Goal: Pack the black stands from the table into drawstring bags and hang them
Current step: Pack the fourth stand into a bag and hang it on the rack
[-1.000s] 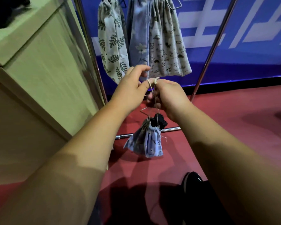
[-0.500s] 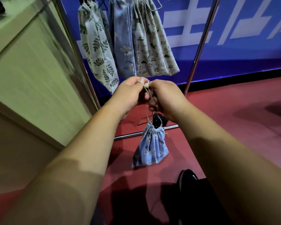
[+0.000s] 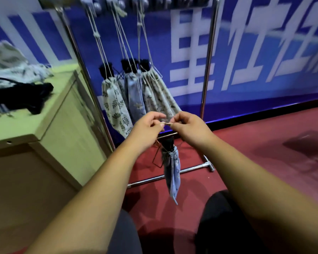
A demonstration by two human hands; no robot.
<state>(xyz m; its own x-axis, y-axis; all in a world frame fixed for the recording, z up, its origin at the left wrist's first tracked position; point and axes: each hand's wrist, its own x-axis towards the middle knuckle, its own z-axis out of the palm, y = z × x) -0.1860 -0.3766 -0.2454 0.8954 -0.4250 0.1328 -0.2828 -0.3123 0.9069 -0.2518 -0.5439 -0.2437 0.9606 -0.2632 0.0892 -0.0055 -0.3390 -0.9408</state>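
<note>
Blue wall panels with white lettering back the metal rack (image 3: 208,61), where three filled bags (image 3: 136,96) hang by their cords. My hands, bunched together a moment ago, now sit apart. The left hand (image 3: 147,128) and right hand (image 3: 190,128) each pinch the drawstring (image 3: 166,123) between thumb and fingertips, holding it taut and level. The blue bag (image 3: 172,173) hangs below them at frame centre, drawn narrower than before, its neck cinched around the protruding black stand (image 3: 168,143). Judgement: closure is nearly complete and hanging follows. More black stands (image 3: 20,96) lie on the bench (image 3: 35,123) at left.
</note>
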